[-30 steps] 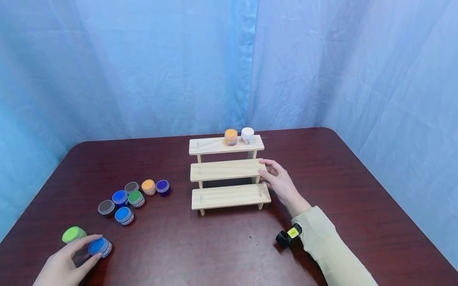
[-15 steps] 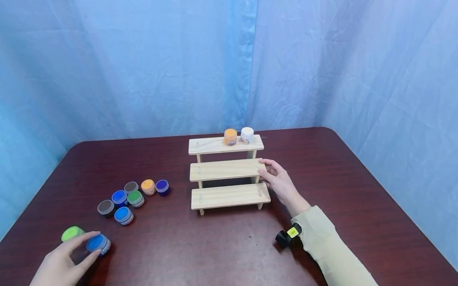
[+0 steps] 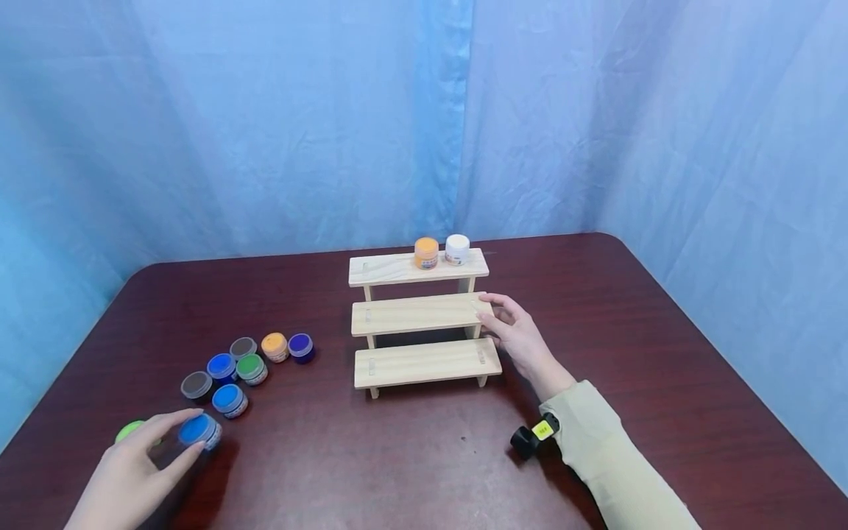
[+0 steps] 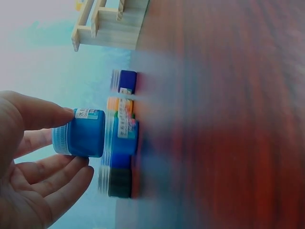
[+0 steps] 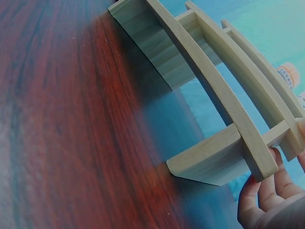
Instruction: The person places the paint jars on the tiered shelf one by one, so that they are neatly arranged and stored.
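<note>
My left hand (image 3: 135,467) pinches a blue paint jar (image 3: 200,432) between thumb and fingers. In the left wrist view that jar (image 4: 90,133) is held clear of the table, its ribbed lid toward the palm. A light green jar (image 3: 129,430) is partly hidden behind the hand. My right hand (image 3: 520,342) grips the right end of the middle shelf of a three-step wooden rack (image 3: 411,315). From the right wrist view, fingers curl at the rack's end pieces (image 5: 259,155). An orange jar (image 3: 426,253) and a white jar (image 3: 457,249) stand on the top shelf.
Left of the rack, several paint jars sit in a loose group, among them a dark blue jar (image 3: 301,348), a green jar (image 3: 252,369), a grey-lidded jar (image 3: 197,386) and another blue jar (image 3: 230,400). Blue curtains (image 3: 298,125) hang behind the dark red table (image 3: 397,471).
My left hand has lifted the blue jar and carried it rightward and away from me, toward the jar group. My right hand has stayed on the rack.
</note>
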`<state>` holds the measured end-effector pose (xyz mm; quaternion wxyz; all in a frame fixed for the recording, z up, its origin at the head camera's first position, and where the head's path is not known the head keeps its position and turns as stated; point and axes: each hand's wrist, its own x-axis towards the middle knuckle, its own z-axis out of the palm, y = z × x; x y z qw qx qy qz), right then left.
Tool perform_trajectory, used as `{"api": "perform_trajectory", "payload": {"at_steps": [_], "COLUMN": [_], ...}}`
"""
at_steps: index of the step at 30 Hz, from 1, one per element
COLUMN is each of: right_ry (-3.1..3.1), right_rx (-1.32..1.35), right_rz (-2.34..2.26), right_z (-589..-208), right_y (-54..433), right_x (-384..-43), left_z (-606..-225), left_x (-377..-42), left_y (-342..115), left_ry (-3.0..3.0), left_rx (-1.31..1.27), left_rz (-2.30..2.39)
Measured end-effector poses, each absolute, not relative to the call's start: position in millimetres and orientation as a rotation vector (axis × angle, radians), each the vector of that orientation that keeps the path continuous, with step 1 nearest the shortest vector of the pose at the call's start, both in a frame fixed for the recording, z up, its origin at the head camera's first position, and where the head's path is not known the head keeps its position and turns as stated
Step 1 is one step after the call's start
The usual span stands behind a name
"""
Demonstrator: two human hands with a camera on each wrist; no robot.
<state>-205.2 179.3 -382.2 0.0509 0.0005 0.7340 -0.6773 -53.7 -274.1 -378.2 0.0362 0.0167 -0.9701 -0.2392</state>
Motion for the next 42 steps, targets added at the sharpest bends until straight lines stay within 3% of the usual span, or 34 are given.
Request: {"api": "perform_trajectory", "payload": {"at_steps": [6, 42], "right_ry": [2.239, 2.261], "right_rx": [0.017, 0.017], "right_rz": [-2.062, -2.036], "right_z": [-382.2, -382.6], "right_y": [178.8, 179.6], "right_x": [-204.4, -205.7], "left_z": [-376.4, -349.3], "left_x": [-59.9, -100.8], "left_y": [-264.6, -214.3], "left_ry": [-2.85, -2.646], "left_rx": [-0.083, -0.298], "left_rz": [-0.718, -0.886]}}
